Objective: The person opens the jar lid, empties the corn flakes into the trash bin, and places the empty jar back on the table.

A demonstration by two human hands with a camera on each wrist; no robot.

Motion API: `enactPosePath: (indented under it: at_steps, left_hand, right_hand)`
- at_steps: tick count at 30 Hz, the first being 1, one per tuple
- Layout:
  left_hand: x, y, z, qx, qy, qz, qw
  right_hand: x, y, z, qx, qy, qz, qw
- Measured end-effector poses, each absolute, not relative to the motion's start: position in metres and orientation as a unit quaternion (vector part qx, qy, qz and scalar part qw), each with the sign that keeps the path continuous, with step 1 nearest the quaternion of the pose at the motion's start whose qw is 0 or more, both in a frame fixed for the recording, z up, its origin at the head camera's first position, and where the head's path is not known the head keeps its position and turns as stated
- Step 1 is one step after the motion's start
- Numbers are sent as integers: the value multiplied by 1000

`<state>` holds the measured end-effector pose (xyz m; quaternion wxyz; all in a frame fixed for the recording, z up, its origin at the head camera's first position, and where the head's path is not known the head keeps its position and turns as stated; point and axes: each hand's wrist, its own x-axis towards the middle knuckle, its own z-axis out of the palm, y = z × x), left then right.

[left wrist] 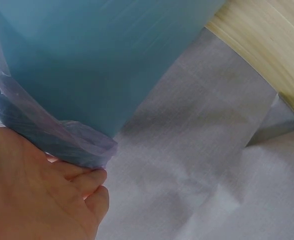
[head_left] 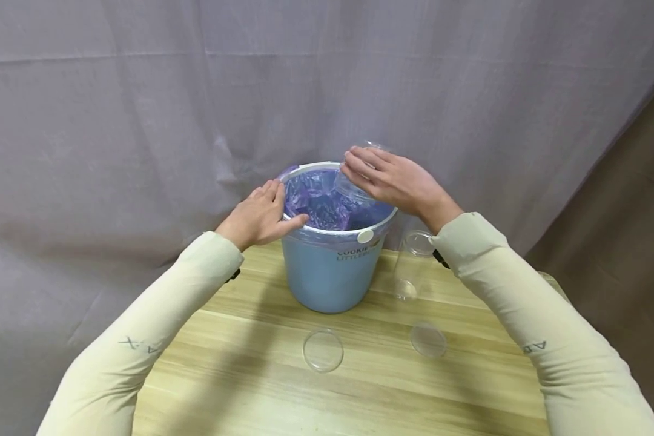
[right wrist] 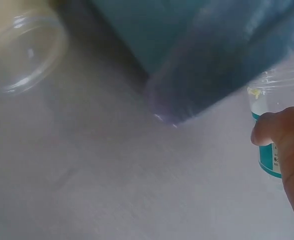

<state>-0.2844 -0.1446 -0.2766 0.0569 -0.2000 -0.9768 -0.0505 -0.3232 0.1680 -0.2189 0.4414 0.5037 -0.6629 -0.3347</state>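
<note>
A light-blue bucket (head_left: 327, 278) with a white rim stands upright, lined with a purple translucent bag (head_left: 324, 209). My left hand (head_left: 258, 213) rests on the bucket's left rim, fingers extended and thumb across the front edge. In the left wrist view its fingertips lie against the folded-over bag edge. Above the right side of the opening, my right hand (head_left: 400, 181) grips a clear plastic jar (right wrist: 265, 160) with a teal and white label. The jar is tilted, its open end toward the bucket; the hand hides much of it in the head view.
To the right of the bucket stands another clear container (head_left: 411, 266). Two clear round lids, a left one (head_left: 323, 350) and a right one (head_left: 428, 340), lie on the wooden table (head_left: 261, 387) in front. A grey curtain (head_left: 283, 79) hangs close behind.
</note>
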Motion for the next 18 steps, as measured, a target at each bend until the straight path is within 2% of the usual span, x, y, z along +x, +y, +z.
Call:
enactPosePath:
  at_steps: [4, 9, 13, 18]
  left_hand:
    - [-284, -144, -277, -198, -978, -49, 54]
    - [-282, -146, -277, -195, -978, -52, 51]
    - [-282, -148, -277, -193, -979, -50, 51]
    - [-283, -150, -278, -191, -979, -53, 49]
  right_hand:
    - [-321, 168, -214, 490, -673, -291, 471]
    - [-322, 165, -221, 510, -650, -313, 468]
    - [-321, 165, -222, 490, -656, -309, 485]
    - [-321, 165, -229, 505, -660, -312, 460]
